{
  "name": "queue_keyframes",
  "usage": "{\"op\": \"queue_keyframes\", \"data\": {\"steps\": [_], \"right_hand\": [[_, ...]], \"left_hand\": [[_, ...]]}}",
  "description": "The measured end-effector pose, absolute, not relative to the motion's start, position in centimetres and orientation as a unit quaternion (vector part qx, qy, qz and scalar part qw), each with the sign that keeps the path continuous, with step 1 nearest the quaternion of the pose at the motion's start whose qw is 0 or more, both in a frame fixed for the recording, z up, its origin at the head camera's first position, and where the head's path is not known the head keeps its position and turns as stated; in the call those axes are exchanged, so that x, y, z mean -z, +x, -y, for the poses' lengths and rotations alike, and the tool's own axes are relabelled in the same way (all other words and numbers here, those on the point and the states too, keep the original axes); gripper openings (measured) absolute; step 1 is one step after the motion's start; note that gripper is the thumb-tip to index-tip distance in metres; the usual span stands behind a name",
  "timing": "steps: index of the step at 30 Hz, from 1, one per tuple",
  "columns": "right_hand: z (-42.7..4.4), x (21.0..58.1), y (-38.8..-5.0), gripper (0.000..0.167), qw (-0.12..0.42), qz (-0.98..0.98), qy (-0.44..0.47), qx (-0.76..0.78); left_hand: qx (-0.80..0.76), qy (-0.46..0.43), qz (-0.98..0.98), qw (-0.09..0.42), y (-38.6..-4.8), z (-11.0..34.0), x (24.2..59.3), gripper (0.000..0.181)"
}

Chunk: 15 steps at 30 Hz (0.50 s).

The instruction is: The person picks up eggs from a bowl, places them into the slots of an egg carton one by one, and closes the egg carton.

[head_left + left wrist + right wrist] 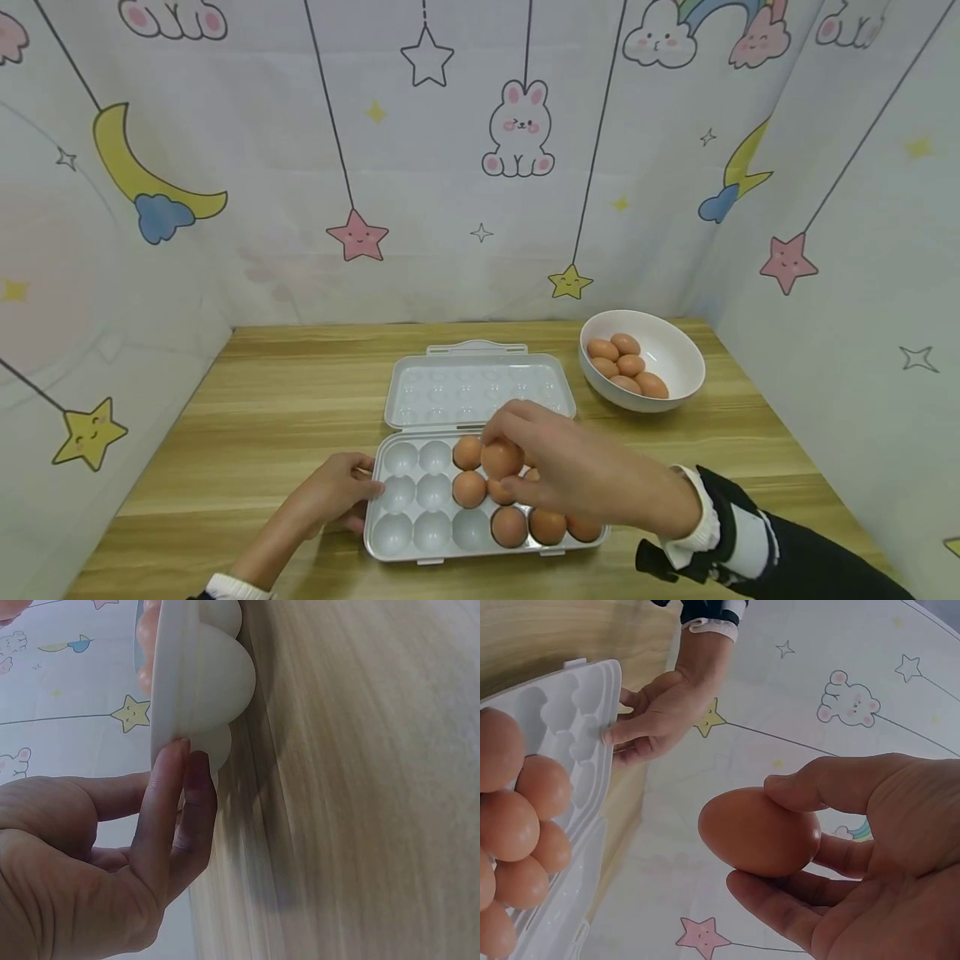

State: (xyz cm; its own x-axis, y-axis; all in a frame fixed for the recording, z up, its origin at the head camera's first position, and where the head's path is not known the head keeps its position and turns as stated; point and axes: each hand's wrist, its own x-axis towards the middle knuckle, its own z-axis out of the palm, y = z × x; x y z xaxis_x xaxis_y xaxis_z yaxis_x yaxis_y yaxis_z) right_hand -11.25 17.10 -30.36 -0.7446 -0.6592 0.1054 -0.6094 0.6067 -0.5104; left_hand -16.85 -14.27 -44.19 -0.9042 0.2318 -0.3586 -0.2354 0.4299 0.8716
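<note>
My right hand (558,462): thumb and fingertips part-curled, pinching one brown egg (502,459) above the egg box (416,510).
My left hand (337,492): thumb and fingers closed on the box's left rim.
Handling, as I judge it: light pinch; egg lowered straight into a free cup, let go only once seated; knuckles clear of neighbouring eggs; rim held steady.
Egg box: white, two left columns bare, also the near row's third cup; cup under the held egg hidden.
Lid (480,387): folded back behind.
Bowl (678,358): white, far right, holding brown eggs.
Counter (285,400): wood-grained.
Room: pale cloth (450,283) behind and at both sides, printed with stars, moons, rabbits.
</note>
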Motion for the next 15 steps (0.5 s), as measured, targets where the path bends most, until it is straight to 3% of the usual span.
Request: {"op": "queue_keyframes", "data": {"steps": [7, 10, 15], "right_hand": [[-16.0, 32.1, -11.3, 0.039, 0.107, -0.903, -0.333, 0.251], [-15.6, 33.2, -11.4, 0.044, 0.095, -0.897, -0.351, 0.249], [-15.1, 34.9, -11.4, 0.034, 0.042, -0.896, -0.383, 0.22]], "left_hand": [[-0.538, 0.011, -0.813, 0.222, -16.9, 14.4, 44.2, 0.037], [-0.538, 0.008, -0.813, 0.22, -16.9, 14.4, 44.3, 0.037], [-0.537, -0.002, -0.816, 0.216, -16.9, 14.3, 44.5, 0.035]]}}
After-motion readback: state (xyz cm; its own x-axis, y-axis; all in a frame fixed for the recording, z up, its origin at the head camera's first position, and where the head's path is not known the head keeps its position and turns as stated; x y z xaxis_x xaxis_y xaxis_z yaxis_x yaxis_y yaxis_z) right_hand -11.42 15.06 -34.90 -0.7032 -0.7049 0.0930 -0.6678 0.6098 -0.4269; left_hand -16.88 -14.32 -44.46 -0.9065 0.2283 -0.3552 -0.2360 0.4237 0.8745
